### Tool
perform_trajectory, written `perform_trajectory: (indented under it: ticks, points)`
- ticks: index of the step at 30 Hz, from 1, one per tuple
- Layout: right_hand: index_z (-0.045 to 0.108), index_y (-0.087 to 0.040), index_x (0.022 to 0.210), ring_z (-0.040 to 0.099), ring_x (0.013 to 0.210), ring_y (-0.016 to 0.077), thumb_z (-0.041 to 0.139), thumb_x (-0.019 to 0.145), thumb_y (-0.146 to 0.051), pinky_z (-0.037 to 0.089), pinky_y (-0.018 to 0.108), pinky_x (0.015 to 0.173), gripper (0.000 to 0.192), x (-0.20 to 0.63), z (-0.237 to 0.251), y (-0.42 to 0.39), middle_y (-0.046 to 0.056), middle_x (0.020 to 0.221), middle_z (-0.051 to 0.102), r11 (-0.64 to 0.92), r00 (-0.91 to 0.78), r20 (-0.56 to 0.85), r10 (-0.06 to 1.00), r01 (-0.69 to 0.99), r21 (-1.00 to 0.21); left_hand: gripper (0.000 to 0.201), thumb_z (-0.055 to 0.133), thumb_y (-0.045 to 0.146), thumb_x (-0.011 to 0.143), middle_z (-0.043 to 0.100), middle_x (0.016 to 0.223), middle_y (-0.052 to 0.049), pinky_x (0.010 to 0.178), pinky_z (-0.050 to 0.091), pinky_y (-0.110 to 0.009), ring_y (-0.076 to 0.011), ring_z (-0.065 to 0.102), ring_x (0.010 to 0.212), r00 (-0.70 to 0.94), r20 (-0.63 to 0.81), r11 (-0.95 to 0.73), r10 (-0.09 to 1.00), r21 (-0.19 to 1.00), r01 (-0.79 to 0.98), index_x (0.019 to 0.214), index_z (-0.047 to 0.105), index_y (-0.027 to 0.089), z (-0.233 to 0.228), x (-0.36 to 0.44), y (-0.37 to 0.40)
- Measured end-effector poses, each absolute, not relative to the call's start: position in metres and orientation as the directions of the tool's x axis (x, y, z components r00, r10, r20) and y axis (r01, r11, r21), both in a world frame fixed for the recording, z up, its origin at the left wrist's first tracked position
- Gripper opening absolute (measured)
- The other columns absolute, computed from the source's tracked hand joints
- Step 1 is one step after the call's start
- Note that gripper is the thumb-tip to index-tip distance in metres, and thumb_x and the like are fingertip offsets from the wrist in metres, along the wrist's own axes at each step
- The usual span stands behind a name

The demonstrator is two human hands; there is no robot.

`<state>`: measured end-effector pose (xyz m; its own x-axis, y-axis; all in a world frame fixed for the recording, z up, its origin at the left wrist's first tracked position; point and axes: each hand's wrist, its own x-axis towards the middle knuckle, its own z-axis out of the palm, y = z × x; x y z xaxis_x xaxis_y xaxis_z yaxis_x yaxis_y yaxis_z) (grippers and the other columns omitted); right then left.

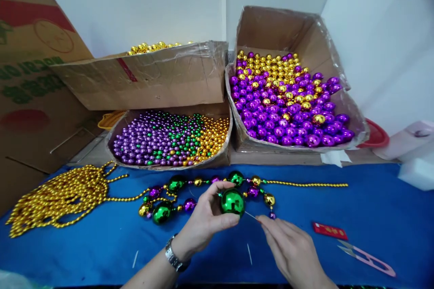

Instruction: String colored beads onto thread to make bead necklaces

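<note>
Blue table (373,207); left hand (203,219) pinches green bauble (232,202), right hand (291,248) needle (251,216).

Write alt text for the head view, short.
A left hand holds a green ball while the right hand pinches a thin needle at it, over a blue table. A bead strand lies just behind, gold chains to the left, bead boxes beyond.

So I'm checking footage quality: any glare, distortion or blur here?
Head view: bright glare spots on the green ball held in the left hand; wide-angle bending stretches the edges; the pink snips near the corner look soft; lighting even, shadows faint.
</note>
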<state>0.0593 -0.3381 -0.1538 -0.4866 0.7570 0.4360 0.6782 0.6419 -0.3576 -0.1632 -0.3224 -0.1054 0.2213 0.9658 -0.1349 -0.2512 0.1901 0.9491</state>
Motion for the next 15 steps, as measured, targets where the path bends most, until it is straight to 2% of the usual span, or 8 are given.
perform_trajectory:
  ticks: [3,5,8,9,10,12,15]
  points:
    - [0.057,-0.019,0.113,0.065,0.071,0.0171,0.041,0.091,-0.014,0.052,0.027,0.068,0.028,0.057,-0.153,-0.337,0.006,0.083,0.067,0.634,-0.449,0.457,0.768,0.635,-0.441,0.064,0.076,0.025,0.066,0.052,0.120,-0.010,0.079,0.047,-0.029,-0.0233,0.053,0.104,0.297,-0.087,0.161,0.951,0.958,-0.236,0.123,0.046,0.023,-0.101,-0.167,-0.321]
    - [0.056,-0.019,0.111,0.065,0.072,0.0160,0.042,0.091,-0.015,0.053,0.025,0.068,0.025,0.059,-0.150,-0.336,0.005,0.084,0.067,0.625,-0.412,0.479,0.775,0.604,-0.493,0.061,0.071,0.030,0.073,0.050,0.125,-0.013,0.082,0.048,-0.033,-0.0266,0.049,0.113,0.294,-0.024,0.078,0.955,0.982,-0.173,0.127,0.044,0.022,-0.089,-0.178,-0.313]
    - [0.055,-0.019,0.110,0.065,0.069,0.0138,0.043,0.091,-0.016,0.053,0.021,0.066,0.022,0.066,-0.147,-0.335,0.004,0.082,0.066,0.611,-0.374,0.492,0.787,0.585,-0.533,0.040,0.057,0.033,0.084,0.058,0.114,-0.012,0.082,0.049,-0.033,-0.0232,0.055,0.106,0.156,0.073,-0.092,0.985,0.988,0.123,0.120,0.048,0.019,-0.065,-0.207,-0.286]
    - [0.055,-0.019,0.110,0.065,0.068,0.0135,0.043,0.091,-0.017,0.053,0.020,0.066,0.022,0.068,-0.146,-0.334,0.005,0.082,0.066,0.606,-0.366,0.491,0.790,0.587,-0.537,0.034,0.053,0.033,0.086,0.060,0.111,-0.011,0.081,0.049,-0.032,-0.0215,0.058,0.102,0.112,0.112,-0.141,0.987,0.947,0.290,0.116,0.050,0.018,-0.058,-0.219,-0.272]
    - [0.055,-0.019,0.110,0.065,0.068,0.0134,0.044,0.092,-0.018,0.053,0.020,0.065,0.021,0.070,-0.146,-0.334,0.005,0.082,0.066,0.603,-0.361,0.492,0.792,0.591,-0.536,0.030,0.050,0.033,0.087,0.062,0.108,-0.010,0.080,0.049,-0.031,-0.0201,0.059,0.097,0.088,0.156,-0.179,0.984,0.857,0.484,0.113,0.051,0.017,-0.054,-0.230,-0.258]
    - [0.055,-0.018,0.109,0.066,0.070,0.0140,0.044,0.091,-0.019,0.053,0.019,0.065,0.021,0.073,-0.146,-0.333,0.006,0.084,0.066,0.595,-0.349,0.495,0.796,0.602,-0.532,0.026,0.046,0.030,0.088,0.065,0.101,-0.008,0.079,0.047,-0.029,-0.0183,0.061,0.090,0.145,0.181,-0.220,0.973,0.524,0.823,0.109,0.054,0.018,-0.052,-0.249,-0.226]
    - [0.056,-0.018,0.109,0.066,0.071,0.0145,0.044,0.091,-0.019,0.054,0.020,0.065,0.021,0.072,-0.147,-0.331,0.006,0.085,0.066,0.594,-0.338,0.506,0.794,0.609,-0.526,0.013,0.054,0.018,0.078,0.067,0.082,-0.006,0.077,0.045,-0.031,-0.0206,0.062,0.079,0.203,0.100,-0.225,0.974,0.354,0.908,0.087,0.063,0.017,-0.066,-0.266,-0.183]
